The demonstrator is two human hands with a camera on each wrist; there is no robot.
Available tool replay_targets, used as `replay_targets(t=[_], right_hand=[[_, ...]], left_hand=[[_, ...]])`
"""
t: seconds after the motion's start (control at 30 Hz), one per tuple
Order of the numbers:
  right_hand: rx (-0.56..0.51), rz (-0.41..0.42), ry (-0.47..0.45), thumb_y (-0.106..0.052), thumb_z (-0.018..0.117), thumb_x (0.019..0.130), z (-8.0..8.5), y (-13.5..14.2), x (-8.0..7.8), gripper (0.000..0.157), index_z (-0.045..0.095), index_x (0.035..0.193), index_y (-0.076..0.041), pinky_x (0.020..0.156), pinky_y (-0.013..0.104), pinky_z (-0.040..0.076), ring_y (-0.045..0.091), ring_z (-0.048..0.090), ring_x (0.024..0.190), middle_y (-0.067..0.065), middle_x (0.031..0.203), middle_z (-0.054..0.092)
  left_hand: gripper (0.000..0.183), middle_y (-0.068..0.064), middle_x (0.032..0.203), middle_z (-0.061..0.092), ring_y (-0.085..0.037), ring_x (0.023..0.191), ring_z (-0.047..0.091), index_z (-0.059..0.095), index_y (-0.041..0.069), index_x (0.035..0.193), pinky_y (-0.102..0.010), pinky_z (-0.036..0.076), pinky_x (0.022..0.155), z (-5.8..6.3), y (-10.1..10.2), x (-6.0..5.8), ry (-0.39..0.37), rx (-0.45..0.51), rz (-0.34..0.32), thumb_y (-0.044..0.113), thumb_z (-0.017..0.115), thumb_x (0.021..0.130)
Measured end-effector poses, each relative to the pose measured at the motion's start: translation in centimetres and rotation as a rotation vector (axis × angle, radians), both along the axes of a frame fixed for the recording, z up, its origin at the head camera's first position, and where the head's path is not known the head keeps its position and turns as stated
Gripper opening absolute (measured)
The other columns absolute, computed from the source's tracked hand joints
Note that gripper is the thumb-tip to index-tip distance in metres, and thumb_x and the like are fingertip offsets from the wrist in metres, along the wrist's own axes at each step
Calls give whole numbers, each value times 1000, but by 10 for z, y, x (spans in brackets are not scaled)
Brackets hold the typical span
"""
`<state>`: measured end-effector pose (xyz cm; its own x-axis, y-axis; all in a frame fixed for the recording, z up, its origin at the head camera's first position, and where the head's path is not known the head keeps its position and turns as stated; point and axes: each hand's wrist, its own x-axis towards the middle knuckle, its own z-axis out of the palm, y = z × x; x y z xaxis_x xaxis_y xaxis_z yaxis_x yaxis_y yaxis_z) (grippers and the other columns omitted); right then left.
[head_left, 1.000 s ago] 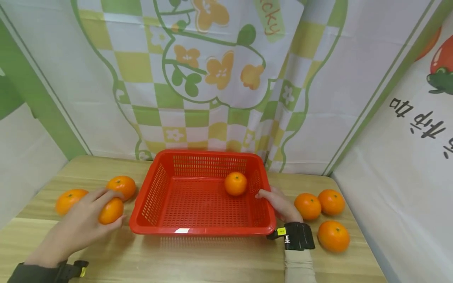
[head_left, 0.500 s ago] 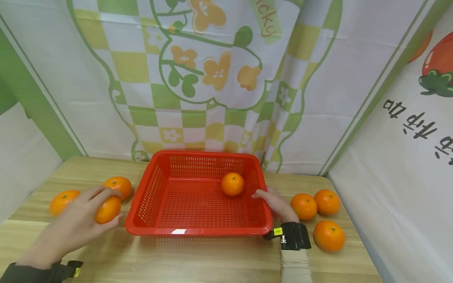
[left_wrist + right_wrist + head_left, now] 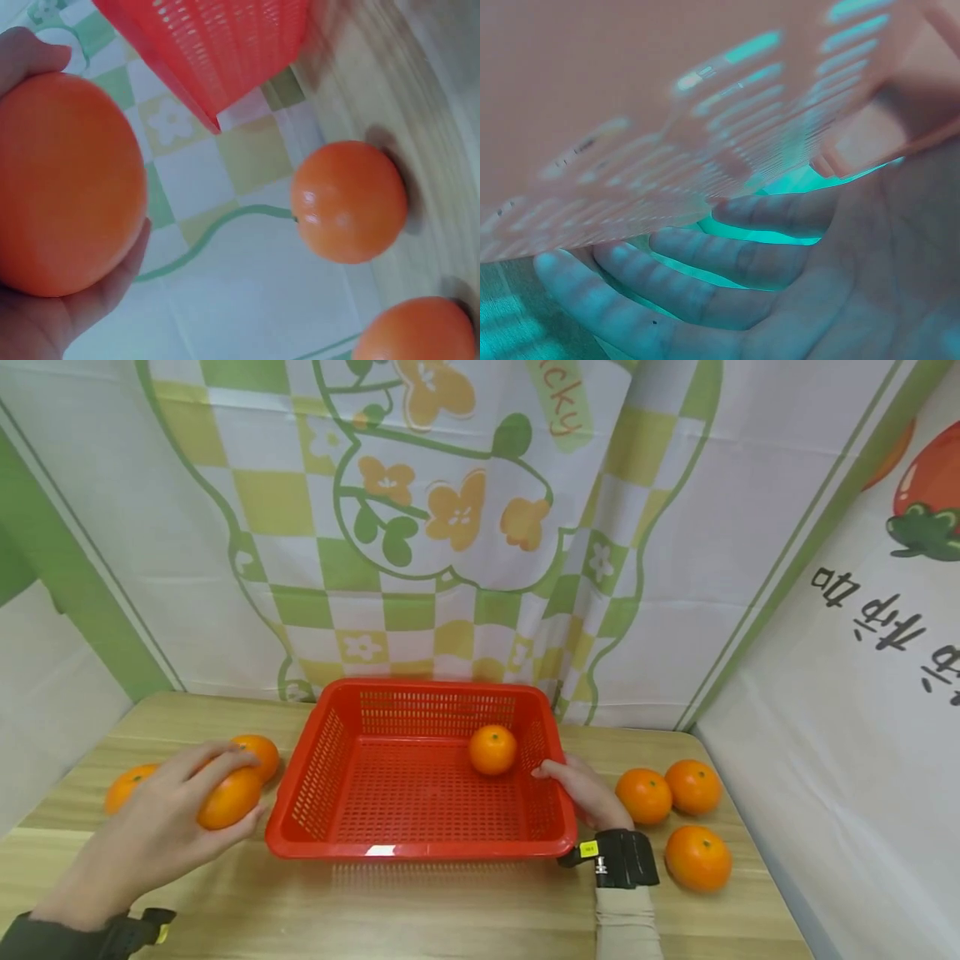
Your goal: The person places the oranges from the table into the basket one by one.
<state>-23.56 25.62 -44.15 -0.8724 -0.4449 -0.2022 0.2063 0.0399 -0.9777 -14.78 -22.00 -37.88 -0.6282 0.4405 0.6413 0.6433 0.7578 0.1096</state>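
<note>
My left hand (image 3: 165,827) grips an orange (image 3: 230,797) between thumb and fingers, left of the red basket (image 3: 423,850). In the left wrist view this held orange (image 3: 67,187) is large and close, with another orange (image 3: 349,202) on the table beyond it. My right hand (image 3: 588,789) holds the basket's right side, the thumb over the rim. The right wrist view shows the fingers (image 3: 697,270) against the slotted outer wall (image 3: 705,135). A single orange (image 3: 492,750) sits inside the basket, toward the right.
Behind the left hand, two oranges lie on the table, one nearer orange (image 3: 129,787) and one farther orange (image 3: 258,756). To the right of the basket are three more, including a front orange (image 3: 698,858). A patterned curtain (image 3: 450,610) hangs behind the wooden table (image 3: 420,918).
My left hand has risen slightly with the orange in its grip. The head view has shifted a little; the right hand stays on the basket, which stands still.
</note>
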Motion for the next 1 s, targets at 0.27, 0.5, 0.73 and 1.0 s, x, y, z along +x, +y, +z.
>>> replay_targets(t=[0.27, 0.5, 0.73, 1.0], right_hand=[[7, 4, -1, -12, 49, 91, 2, 1, 0, 53, 32, 138, 5, 80, 50, 52, 45, 55, 104, 34, 127, 48], [3, -1, -2, -12, 49, 91, 1, 1, 0, 52, 33, 137, 6, 81, 51, 52, 45, 55, 103, 34, 126, 50], [18, 4, 1, -14, 49, 91, 0, -1, 0, 53, 33, 138, 3, 80, 49, 53, 43, 57, 103, 32, 127, 50], [9, 3, -12, -13, 50, 90, 1, -1, -1, 54, 33, 139, 2, 81, 50, 52, 43, 55, 105, 32, 128, 49]], left_hand=[[54, -15, 106, 60, -31, 92, 56, 65, 5, 106, -50, 56, 60, 16, 19, -12, 78, -19, -89, 52, 56, 83], [53, -17, 106, 60, -32, 90, 57, 64, 2, 107, -50, 55, 59, 23, 33, -22, 117, -7, -142, 49, 52, 85], [52, -16, 105, 60, -30, 88, 57, 64, 4, 107, -47, 57, 55, 27, 39, -26, 117, -13, -155, 49, 54, 84], [49, -15, 111, 58, -28, 90, 57, 63, 6, 110, -45, 58, 60, 25, 50, -35, 75, -38, -175, 44, 63, 80]])
